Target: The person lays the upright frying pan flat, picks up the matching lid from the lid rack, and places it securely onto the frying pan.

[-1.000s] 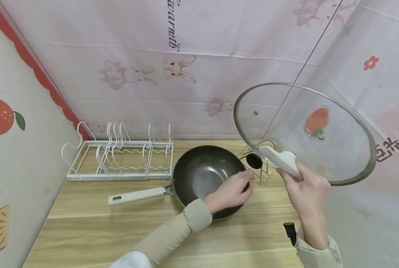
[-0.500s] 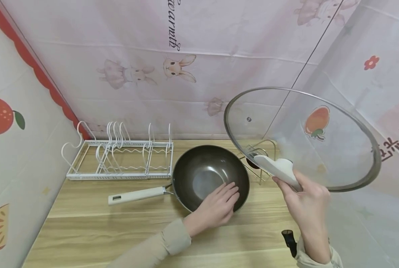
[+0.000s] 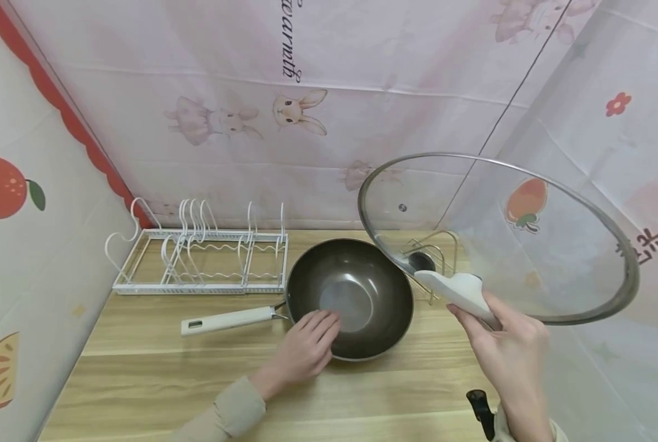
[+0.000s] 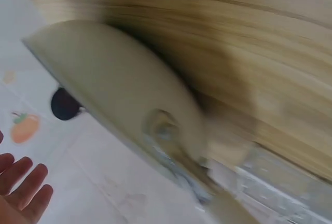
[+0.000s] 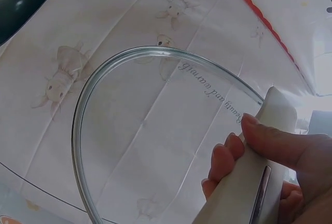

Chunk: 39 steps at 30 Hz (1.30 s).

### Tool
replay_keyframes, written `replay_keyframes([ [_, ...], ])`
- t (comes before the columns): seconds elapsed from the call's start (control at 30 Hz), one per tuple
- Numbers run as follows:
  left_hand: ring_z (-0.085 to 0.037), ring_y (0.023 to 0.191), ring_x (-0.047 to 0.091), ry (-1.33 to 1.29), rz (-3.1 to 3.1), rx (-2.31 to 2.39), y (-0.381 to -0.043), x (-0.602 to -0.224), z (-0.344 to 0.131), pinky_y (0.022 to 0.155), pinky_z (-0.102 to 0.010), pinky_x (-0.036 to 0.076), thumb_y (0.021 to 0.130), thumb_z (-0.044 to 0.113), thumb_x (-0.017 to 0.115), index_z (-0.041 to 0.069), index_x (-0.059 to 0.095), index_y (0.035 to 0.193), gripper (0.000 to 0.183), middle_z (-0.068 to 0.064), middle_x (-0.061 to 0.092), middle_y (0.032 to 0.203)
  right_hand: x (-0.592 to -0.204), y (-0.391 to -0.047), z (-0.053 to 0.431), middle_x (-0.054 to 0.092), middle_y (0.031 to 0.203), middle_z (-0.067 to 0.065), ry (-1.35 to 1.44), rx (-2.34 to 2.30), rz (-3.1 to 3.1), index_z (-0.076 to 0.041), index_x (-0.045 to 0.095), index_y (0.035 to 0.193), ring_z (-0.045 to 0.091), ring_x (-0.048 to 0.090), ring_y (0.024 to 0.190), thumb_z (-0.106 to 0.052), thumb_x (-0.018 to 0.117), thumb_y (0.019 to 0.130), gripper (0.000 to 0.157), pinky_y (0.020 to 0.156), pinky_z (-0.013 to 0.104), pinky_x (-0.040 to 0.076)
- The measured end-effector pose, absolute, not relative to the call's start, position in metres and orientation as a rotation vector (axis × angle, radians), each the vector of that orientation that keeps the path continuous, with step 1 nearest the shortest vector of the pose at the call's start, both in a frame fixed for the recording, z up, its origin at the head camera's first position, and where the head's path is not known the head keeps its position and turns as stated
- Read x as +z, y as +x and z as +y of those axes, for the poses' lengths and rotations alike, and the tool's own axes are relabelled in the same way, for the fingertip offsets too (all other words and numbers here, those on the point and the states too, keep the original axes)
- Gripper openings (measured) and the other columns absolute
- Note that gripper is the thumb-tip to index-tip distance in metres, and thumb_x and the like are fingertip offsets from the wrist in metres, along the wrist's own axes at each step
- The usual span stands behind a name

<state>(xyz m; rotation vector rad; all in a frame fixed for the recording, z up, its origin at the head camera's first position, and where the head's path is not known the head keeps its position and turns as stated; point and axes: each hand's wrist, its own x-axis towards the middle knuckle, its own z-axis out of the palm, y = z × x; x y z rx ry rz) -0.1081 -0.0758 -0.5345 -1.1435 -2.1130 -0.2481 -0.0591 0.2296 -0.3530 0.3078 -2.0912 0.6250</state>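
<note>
A dark wok (image 3: 381,294) with a cream outside (image 4: 109,73) and a long cream handle (image 3: 226,321) stands on the wooden counter. My left hand (image 3: 305,345) is over the wok's front left rim and holds nothing; its fingers (image 4: 28,190) are loosely spread in the left wrist view. My right hand (image 3: 510,344) grips a large glass lid (image 3: 472,202) by its white knob handle (image 3: 457,290). The lid is tilted up in the air, right of the wok. In the right wrist view my thumb and fingers wrap the handle (image 5: 244,193), and the metal rim (image 5: 78,141) curves beyond.
A white wire rack (image 3: 196,287) with upright loops stands at the back left. Behind the lid, a small gold wire rack (image 3: 453,258) and a dark round piece (image 3: 421,262) show at the back right. Printed cloth walls (image 3: 224,55) close off the back and sides.
My left hand has moved leftward, from the wok's right rim across to its front left. The lid has come slightly lower and leftward, with my right hand still holding its handle.
</note>
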Motion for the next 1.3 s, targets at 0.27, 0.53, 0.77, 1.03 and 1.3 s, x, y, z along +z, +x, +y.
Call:
replay_keyframes([
  [0.27,-0.038,0.108,0.063,-1.023,-2.162,-0.247,-0.111,-0.545,-0.128,0.093,-0.049,0.053,0.092,0.018,0.042,-0.007,0.064,0.118,0.043,-0.022,0.065,0.121,-0.35,-0.05,0.227,0.067,0.061,0.003,0.324,0.673,-2.137,-0.008,0.075,0.078,0.005,0.043,0.045,-0.017,0.089,0.062,0.023,0.049,0.02,0.039],
  [0.53,-0.043,0.107,0.061,-0.831,-2.277,-0.231,-0.117,-0.555,-0.178,0.093,-0.055,0.051,0.095,0.023,0.041,-0.009,0.061,0.123,0.046,-0.026,0.063,0.12,-0.348,-0.047,0.223,0.067,0.062,0.0,0.369,0.744,-2.132,-0.01,0.075,0.078,0.0,0.041,0.047,-0.021,0.088,0.065,0.021,0.048,0.015,0.036],
  [0.77,-0.047,0.109,0.057,-0.677,-2.406,-0.191,-0.123,-0.567,-0.214,0.094,-0.059,0.049,0.088,0.031,0.049,-0.007,0.059,0.124,0.054,-0.028,0.059,0.124,-0.344,-0.046,0.218,0.07,0.068,0.001,0.438,0.822,-2.151,-0.01,0.078,0.083,0.0,0.049,0.049,-0.004,0.09,0.053,0.032,0.054,0.01,0.04],
  [1.03,-0.043,0.087,0.064,-0.657,-2.437,-0.137,-0.123,-0.578,-0.228,0.077,-0.055,0.054,0.103,0.056,0.022,-0.005,0.062,0.117,0.074,-0.024,0.067,0.107,-0.337,-0.048,0.212,0.073,0.075,-0.004,0.51,0.903,-2.168,-0.01,0.08,0.087,-0.003,0.057,0.055,-0.001,0.091,0.05,0.04,0.058,0.008,0.045],
  [1.3,-0.038,0.074,0.065,-0.691,-2.386,-0.151,-0.125,-0.581,-0.232,0.066,-0.05,0.056,0.103,0.054,0.034,-0.003,0.063,0.104,0.064,-0.02,0.068,0.087,-0.329,-0.048,0.205,0.073,0.08,-0.007,0.561,1.052,-2.228,-0.008,0.079,0.09,-0.003,0.062,0.064,0.005,0.092,0.052,0.042,0.062,0.008,0.049],
])
